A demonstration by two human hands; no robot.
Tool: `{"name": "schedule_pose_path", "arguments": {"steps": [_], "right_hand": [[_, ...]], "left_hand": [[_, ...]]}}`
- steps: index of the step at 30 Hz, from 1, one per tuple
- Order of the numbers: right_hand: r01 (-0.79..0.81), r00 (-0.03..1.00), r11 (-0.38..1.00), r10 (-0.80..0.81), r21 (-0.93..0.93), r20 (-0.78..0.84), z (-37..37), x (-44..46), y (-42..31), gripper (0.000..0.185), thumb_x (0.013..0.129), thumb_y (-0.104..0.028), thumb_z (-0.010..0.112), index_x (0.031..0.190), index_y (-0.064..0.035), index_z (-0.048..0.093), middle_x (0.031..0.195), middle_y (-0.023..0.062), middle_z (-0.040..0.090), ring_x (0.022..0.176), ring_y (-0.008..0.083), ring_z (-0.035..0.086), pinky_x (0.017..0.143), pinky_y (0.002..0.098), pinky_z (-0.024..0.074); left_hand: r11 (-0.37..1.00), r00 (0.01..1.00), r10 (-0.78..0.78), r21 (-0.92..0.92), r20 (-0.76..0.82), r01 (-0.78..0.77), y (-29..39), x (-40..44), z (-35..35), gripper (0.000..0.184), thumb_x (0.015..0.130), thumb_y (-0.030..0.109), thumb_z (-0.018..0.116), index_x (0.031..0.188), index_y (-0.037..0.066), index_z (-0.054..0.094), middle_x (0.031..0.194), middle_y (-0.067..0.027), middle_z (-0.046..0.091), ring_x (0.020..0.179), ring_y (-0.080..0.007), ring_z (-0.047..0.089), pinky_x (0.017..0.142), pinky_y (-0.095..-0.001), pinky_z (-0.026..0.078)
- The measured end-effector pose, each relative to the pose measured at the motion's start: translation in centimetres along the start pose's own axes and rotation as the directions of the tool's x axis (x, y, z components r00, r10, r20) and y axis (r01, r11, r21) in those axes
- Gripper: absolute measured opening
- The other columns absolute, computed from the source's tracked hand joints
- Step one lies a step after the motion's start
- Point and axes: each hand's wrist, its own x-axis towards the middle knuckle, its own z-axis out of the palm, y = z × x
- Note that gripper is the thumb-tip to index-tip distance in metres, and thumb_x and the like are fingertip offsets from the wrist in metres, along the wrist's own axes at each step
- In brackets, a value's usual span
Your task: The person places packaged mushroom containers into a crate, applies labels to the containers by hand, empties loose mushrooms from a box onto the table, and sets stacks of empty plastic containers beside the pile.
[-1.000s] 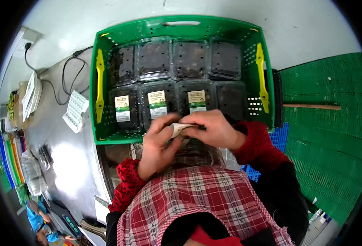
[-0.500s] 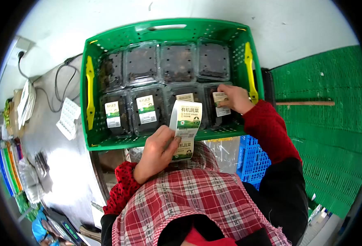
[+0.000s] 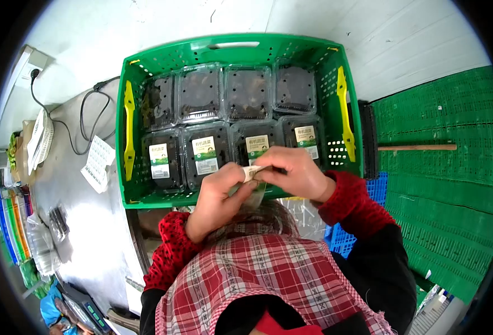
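Observation:
In front of the crate's near edge, my left hand [image 3: 217,198] is closed on a strip of printed labels [image 3: 251,172]. Thumb and forefinger of my right hand [image 3: 297,172] pinch the same strip at its upper end, where it is curled. Clear plastic boxes with dark contents sit in two rows in a green crate [image 3: 241,40]. All the front-row boxes carry a green-and-cream label, such as the rightmost label [image 3: 306,142]. My fingers partly cover the third front box [image 3: 238,137]. Back-row boxes, such as one box [image 3: 248,92], show no labels.
Yellow handles [image 3: 129,131] flank the crate. A metal table [image 3: 84,223] on the left bears a label sheet [image 3: 97,164] and a black cable [image 3: 83,120]. Green slatted panels [image 3: 436,195] stand right, with a blue crate [image 3: 341,237] below.
My right hand has left the rightmost front box, whose label now lies flat, and come left to the label strip. My left hand has stayed near its place; the strip is now curled.

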Motion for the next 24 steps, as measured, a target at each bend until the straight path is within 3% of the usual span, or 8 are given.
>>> {"name": "schedule_pose_path", "arguments": {"steps": [2, 3, 6, 13, 14, 16, 18, 24], "right_hand": [[-0.019, 1.0, 0.999, 0.019, -0.029, -0.016, -0.3, -0.2, -0.3, 0.014, 0.079, -0.006, 0.072, 0.093, -0.0049, 0.068, 0.083, 0.0119, 0.066, 0.076, 0.027, 0.066, 0.066, 0.0346, 0.0515], [-0.022, 0.999, 1.0, 0.022, -0.013, -0.033, -1.2, 0.3, -0.6, 0.011, 0.079, -0.006, 0.072, 0.09, -0.005, 0.069, 0.082, 0.0111, 0.065, 0.073, 0.0266, 0.066, 0.066, 0.0325, 0.0521], [-0.197, 0.947, 0.976, 0.215, 0.094, -0.238, -8.7, 5.2, 0.3, 0.011, 0.084, -0.009, 0.071, 0.09, -0.0007, 0.066, 0.079, 0.0034, 0.065, 0.074, 0.0078, 0.059, 0.066, 0.0277, 0.0501], [-0.356, 0.921, 0.603, 0.354, -0.714, -0.161, -13.1, 9.3, 17.2, 0.054, 0.068, -0.034, 0.083, 0.11, -0.0118, 0.057, 0.098, 0.0152, 0.065, 0.094, 0.033, 0.065, 0.078, 0.045, 0.0501], [-0.301, 0.954, 0.501, 0.143, -0.812, -0.265, -11.7, 8.8, 14.4, 0.064, 0.067, -0.034, 0.084, 0.12, -0.0121, 0.057, 0.101, 0.0153, 0.065, 0.096, 0.035, 0.064, 0.081, 0.0447, 0.0512], [-0.216, 0.962, 0.667, 0.021, -0.713, -0.271, -9.7, 8.4, 10.4, 0.061, 0.07, -0.029, 0.083, 0.122, -0.0093, 0.059, 0.103, 0.0145, 0.064, 0.093, 0.0302, 0.064, 0.081, 0.0397, 0.0526], [-0.236, 0.962, 0.971, 0.227, 0.04, 0.15, -5.9, 7.6, 3.8, 0.043, 0.074, -0.02, 0.081, 0.111, -0.0051, 0.065, 0.099, 0.0127, 0.065, 0.087, 0.0217, 0.063, 0.077, 0.0332, 0.0518], [-0.024, 0.987, 0.988, 0.0, 0.15, 0.163, 0.3, 5.1, -1.2, 0.019, 0.079, -0.008, 0.074, 0.096, -0.0011, 0.069, 0.081, 0.009, 0.067, 0.07, 0.0178, 0.063, 0.062, 0.0302, 0.0488]], "left_hand": [[0.791, 0.85, -0.512, -0.316, 0.126, 0.523, 0.2, -1.0, 0.2, 0.011, 0.084, 0.005, 0.072, 0.094, 0.0, 0.068, 0.085, -0.0054, 0.068, 0.075, -0.0104, 0.063, 0.063, -0.0257, 0.051], [0.758, 0.818, -0.562, -0.322, 0.123, 0.568, 0.8, -0.9, 0.5, 0.012, 0.087, 0.009, 0.073, 0.093, 0.0, 0.068, 0.073, 0.0018, 0.066, 0.064, -0.0037, 0.058, 0.054, -0.0223, 0.047], [0.799, 0.846, -0.515, -0.279, 0.139, 0.533, 0.5, -2.3, 2.1, 0.016, 0.086, 0.011, 0.073, 0.086, -0.003, 0.066, 0.065, -0.0073, 0.063, 0.058, -0.0045, 0.052, 0.05, -0.0249, 0.044], [0.933, 0.943, -0.333, -0.157, -0.031, 0.324, 1.4, -0.6, -0.8, 0.011, 0.088, 0.003, 0.063, 0.099, -0.001, 0.061, 0.085, -0.0164, 0.058, 0.073, -0.0318, 0.06, 0.063, -0.036, 0.047], [0.956, 0.96, -0.279, -0.109, -0.032, 0.274, 1.3, -0.8, -1.5, 0.014, 0.088, 0.002, 0.062, 0.102, -0.001, 0.061, 0.087, -0.0173, 0.058, 0.074, -0.0353, 0.06, 0.064, -0.0376, 0.047], [0.946, 0.948, -0.319, -0.071, -0.013, 0.317, 0.9, -1.3, -1.9, 0.018, 0.088, 0.001, 0.06, 0.106, 0.0, 0.06, 0.088, -0.0172, 0.058, 0.076, -0.0376, 0.059, 0.066, -0.0387, 0.047], [0.945, 0.951, -0.309, -0.119, -0.023, 0.304, 0.8, -1.2, -1.9, 0.019, 0.088, 0.002, 0.06, 0.107, 0.0, 0.06, 0.088, -0.0173, 0.058, 0.077, -0.0375, 0.059, 0.067, -0.0394, 0.048], [0.95, 0.973, -0.062, 0.286, -0.223, 0.126, 1.1, -0.2, -3.2, 0.014, 0.084, 0.003, 0.069, 0.097, -0.001, 0.066, 0.097, -0.012, 0.066, 0.084, -0.02, 0.063, 0.073, -0.0296, 0.049]]}}
